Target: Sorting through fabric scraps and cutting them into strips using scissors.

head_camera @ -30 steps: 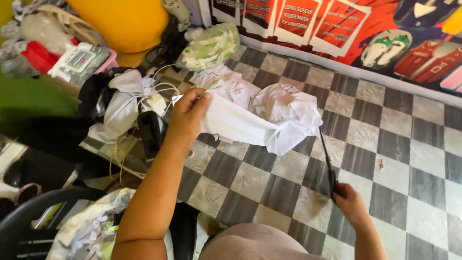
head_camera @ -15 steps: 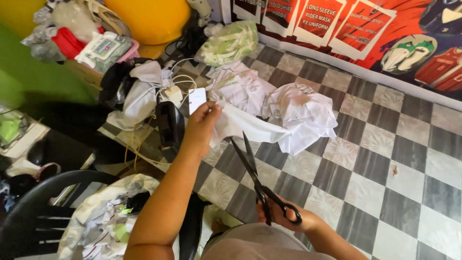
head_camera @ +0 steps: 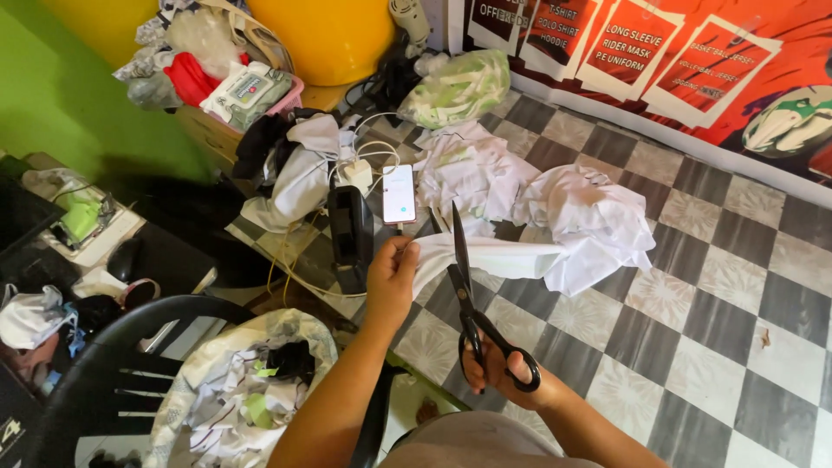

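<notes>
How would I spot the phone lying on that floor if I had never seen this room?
Start at the checkered floor and find the pile of white cloth in its middle. Just left of the pile, above the left hand, lies the phone, flat and face up. Its pale lit screen, with a white cable running to it, sets it apart from the dark black device beside it.

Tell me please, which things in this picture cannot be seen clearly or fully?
- Head view: the scissors' handles are partly covered by the right hand.
- Whether the blades touch the white cloth held by the left hand cannot be told.
- The black chair is cut off by the bottom edge.
- The phone screen is too bright to show anything.
</notes>
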